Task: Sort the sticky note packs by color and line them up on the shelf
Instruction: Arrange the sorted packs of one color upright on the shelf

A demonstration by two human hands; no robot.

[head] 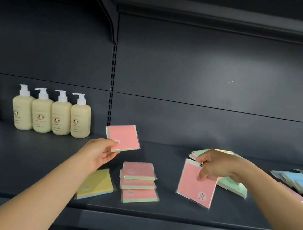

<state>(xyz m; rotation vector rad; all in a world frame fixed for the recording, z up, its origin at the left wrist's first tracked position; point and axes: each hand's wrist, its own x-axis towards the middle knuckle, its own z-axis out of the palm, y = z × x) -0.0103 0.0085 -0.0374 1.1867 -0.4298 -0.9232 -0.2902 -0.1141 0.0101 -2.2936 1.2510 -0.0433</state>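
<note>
From the head view, your left hand (pixel 99 151) has its fingers pinching one pink pack (pixel 123 139) above the shelf (pixel 16 162), and your right hand (pixel 216 166) grips another pink pack (pixel 197 185) by its top edge. Just drop both onto the pink stack (pixel 139 182) near the middle, edges squared, beside the yellow pack (pixel 97 184).

Dim up top, the upper shelving nearly lost in black. A soft pale glow spreads over the back panel (pixel 234 74), lit from above and in front. Wide-angle bend curves the shelf (pixel 18 152) edge. Left of that glow, the pump bottles (pixel 51 115) smear; the far-left ones blur worst. Everything looks slightly soft, with no hard shadows.
</note>
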